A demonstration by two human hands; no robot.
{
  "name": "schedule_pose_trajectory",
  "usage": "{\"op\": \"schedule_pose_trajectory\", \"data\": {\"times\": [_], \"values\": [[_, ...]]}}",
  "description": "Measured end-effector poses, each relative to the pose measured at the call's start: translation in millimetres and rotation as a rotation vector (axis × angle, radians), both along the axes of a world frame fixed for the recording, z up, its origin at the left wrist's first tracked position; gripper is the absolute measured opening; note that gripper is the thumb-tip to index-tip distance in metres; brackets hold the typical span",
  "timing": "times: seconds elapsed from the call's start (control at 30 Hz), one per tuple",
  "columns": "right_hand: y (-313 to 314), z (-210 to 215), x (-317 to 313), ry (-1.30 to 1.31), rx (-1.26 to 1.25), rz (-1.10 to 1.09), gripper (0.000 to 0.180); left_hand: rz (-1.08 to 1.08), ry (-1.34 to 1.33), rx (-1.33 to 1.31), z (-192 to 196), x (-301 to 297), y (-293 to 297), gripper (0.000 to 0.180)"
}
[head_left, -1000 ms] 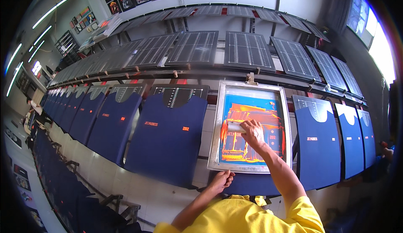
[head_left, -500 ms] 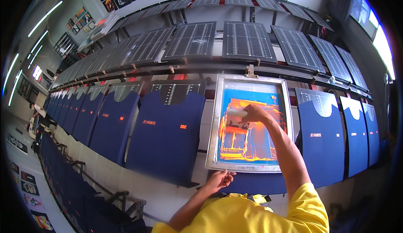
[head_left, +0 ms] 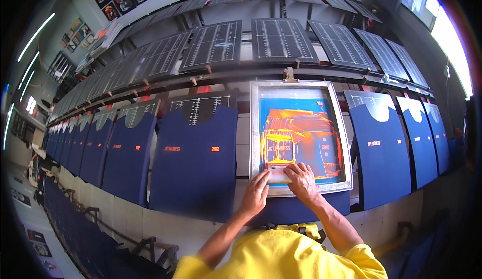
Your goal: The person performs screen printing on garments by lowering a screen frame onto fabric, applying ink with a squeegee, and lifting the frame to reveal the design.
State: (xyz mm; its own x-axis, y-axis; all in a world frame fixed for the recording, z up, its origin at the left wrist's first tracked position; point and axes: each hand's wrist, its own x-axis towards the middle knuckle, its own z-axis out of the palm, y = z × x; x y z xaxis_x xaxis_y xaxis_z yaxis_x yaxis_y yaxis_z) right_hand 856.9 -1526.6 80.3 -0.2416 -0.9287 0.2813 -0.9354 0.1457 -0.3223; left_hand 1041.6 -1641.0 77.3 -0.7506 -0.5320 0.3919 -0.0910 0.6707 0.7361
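Observation:
A silver-framed printing screen (head_left: pixel 258 123) lies over a navy T-shirt (head_left: pixel 293 209), whose lower part shows below the frame. Orange ink (head_left: pixel 296 114) is smeared across the screen's blue mesh. At the near end of the mesh, both my hands hold a pale squeegee (head_left: pixel 279 176) crosswise. My left hand (head_left: pixel 257 192) grips its left end, close to the frame's near edge. Closed on the right end is my right hand (head_left: pixel 302 181). The squeegee's blade is partly hidden by ink and fingers. Above the screen, a metal clamp (head_left: pixel 288 75) meets the frame's far edge.
Navy T-shirts with small orange prints lie on boards at left (head_left: pixel 196 153) and right (head_left: pixel 379 153). Beyond a dark rail (head_left: pixel 226 78) stand rows of grey boards (head_left: pixel 282 40). Dark fabric (head_left: pixel 75 218) hangs along a rack at lower left.
My right hand has drawn the squeegee from mid-screen to the near end. My left hand has left the frame's near edge and taken hold of the squeegee too. The view has shifted slightly.

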Motion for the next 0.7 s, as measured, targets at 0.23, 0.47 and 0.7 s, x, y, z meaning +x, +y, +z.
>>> {"op": "schedule_pose_trajectory", "data": {"times": [0.23, 0.47, 0.7], "values": [[27, -12, 24, 0.045, 0.004, 0.046, 0.05, -0.174, -0.139, -0.12, -12, 13, 7, 0.045], [-64, -31, -47, 0.105, -0.115, -0.048, 0.031, -0.08, -0.047, -0.286, -41, -66, -82, 0.041], [-79, 2, -64, 0.036, -0.134, -0.061, 0.028, -0.107, -0.204, -0.226, -9, -81, -100, 0.041]]}}
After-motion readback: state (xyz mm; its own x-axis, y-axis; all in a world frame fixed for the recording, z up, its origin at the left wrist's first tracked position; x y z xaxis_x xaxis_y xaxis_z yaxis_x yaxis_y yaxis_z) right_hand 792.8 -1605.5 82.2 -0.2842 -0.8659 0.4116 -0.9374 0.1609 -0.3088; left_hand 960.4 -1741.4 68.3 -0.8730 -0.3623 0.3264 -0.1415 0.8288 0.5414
